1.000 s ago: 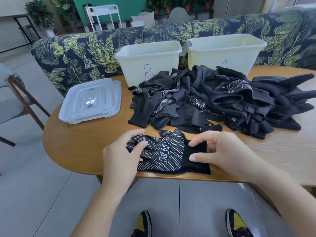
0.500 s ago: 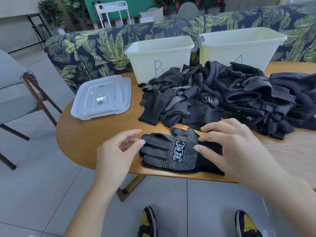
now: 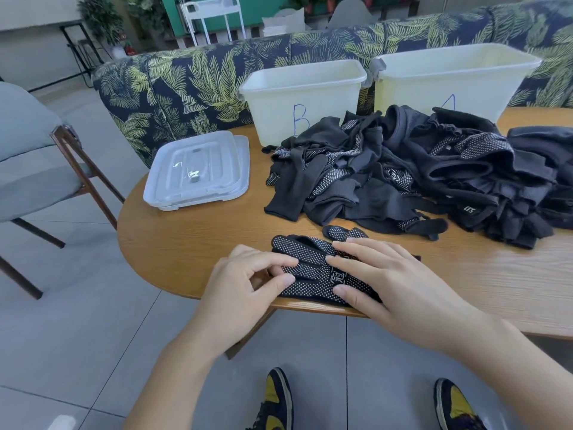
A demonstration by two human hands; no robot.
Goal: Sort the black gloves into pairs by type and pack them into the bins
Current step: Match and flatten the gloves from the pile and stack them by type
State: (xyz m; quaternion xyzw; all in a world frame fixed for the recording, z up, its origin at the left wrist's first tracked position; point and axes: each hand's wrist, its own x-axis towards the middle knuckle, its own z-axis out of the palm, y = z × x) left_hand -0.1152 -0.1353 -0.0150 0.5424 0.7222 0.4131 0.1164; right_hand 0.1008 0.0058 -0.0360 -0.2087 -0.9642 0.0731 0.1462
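The dotted glove [image 3: 313, 271] lay flat at the near edge of the table [image 3: 192, 243], palm side up, its white logo partly covered. Half a second before, my left hand [image 3: 248, 283] had hovered clear of the glove and my right hand [image 3: 381, 280] had only reached its cuff. At this moment both hands were down on it. My judgement: the glove had been smoothed and squared, which readied it either to receive its mate or to be lifted as a pair. Whether a second glove lay beneath it could not be determined.

The left-hand fingers [image 3: 279, 262] were curled, and thumb and forefinger pinched the glove's finger ends. The right-hand fingers [image 3: 356, 246] were straight and slightly spread, pressing flat on the middle of the glove.

Just behind the glove lay the unsorted glove pile [image 3: 403, 181], extending to its right. Behind the pile stood bin B [image 3: 325, 97] and, to that bin's right, bin A [image 3: 434, 85]; no gloves showed above either rim, and their floors were hidden. Left of the pile lay the stacked clear lids [image 3: 198, 172].
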